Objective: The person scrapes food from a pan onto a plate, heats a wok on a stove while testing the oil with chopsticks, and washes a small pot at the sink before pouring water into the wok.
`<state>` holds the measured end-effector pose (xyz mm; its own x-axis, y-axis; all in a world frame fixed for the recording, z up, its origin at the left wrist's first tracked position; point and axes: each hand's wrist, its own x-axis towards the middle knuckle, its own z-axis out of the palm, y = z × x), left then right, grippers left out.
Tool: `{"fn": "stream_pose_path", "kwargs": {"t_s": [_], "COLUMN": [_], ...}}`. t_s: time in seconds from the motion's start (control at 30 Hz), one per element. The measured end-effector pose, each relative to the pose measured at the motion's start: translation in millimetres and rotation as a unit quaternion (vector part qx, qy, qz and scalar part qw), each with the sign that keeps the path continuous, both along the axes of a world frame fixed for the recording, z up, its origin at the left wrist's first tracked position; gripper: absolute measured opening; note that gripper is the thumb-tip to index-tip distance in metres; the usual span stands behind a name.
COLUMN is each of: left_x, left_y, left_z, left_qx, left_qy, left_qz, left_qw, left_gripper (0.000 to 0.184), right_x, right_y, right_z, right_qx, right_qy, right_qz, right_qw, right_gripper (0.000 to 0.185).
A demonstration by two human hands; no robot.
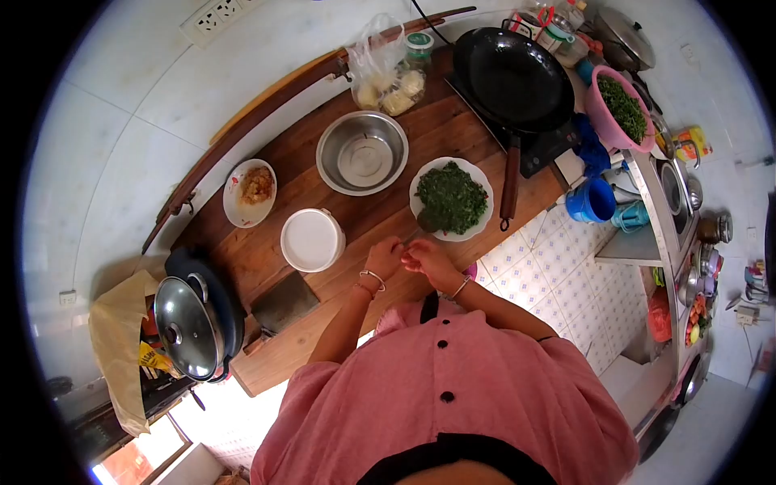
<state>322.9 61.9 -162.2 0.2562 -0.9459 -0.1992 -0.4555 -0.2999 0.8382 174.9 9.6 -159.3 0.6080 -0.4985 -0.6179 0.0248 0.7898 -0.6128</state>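
My left hand [384,258] and my right hand [428,260] meet at the wooden counter's front edge, fingertips almost touching. The left fingers are curled in, and whatever they hold, if anything, is hidden. My right fingers are loosely bent and a little apart, with nothing seen in them. Just beyond the right hand sits a white scalloped plate [488,212] heaped with chopped greens [454,194], a dark spoon-like shape at its lower left. A white lidded tub [312,240] stands left of my left hand. Farther back is a steel basin [361,153].
A black wok [513,79] rests on an induction cooker, its handle pointing toward me. A cleaver [284,303] lies at the left front. Also around are a bowl of brownish food [255,186], a bag of pale lumps [392,89], a glass-lidded pot [187,327] and a pink basin [602,109].
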Motion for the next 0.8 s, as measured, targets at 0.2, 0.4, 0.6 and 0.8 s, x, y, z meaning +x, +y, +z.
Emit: {"fn": "stream_pose_path", "kwargs": {"t_s": [0.2, 0.4, 0.6, 0.8], "left_x": [-6, -6, -17, -17], "left_y": [-6, -8, -24, -25], "left_z": [34, 39, 56, 85], "left_qx": [0.027, 0.002, -0.020, 0.024], "left_qy": [-0.009, -0.082, -0.060, -0.104], "left_qz": [0.006, 0.001, -0.022, -0.038], "left_qw": [1.000, 0.997, 0.998, 0.994], "left_gripper": [0.022, 0.023, 0.021, 0.021], "right_x": [-17, -41, -48, -50], "right_y": [-9, -15, -28, -41], "right_z": [11, 14, 38, 39], "right_qx": [-0.067, -0.309, -0.413, -0.400], "right_qy": [-0.021, 0.019, 0.080, 0.146], "right_qz": [0.014, -0.028, 0.120, 0.235], "right_qw": [0.997, 0.951, 0.899, 0.874], "right_gripper": [0.020, 0.036, 0.061, 0.073]}}
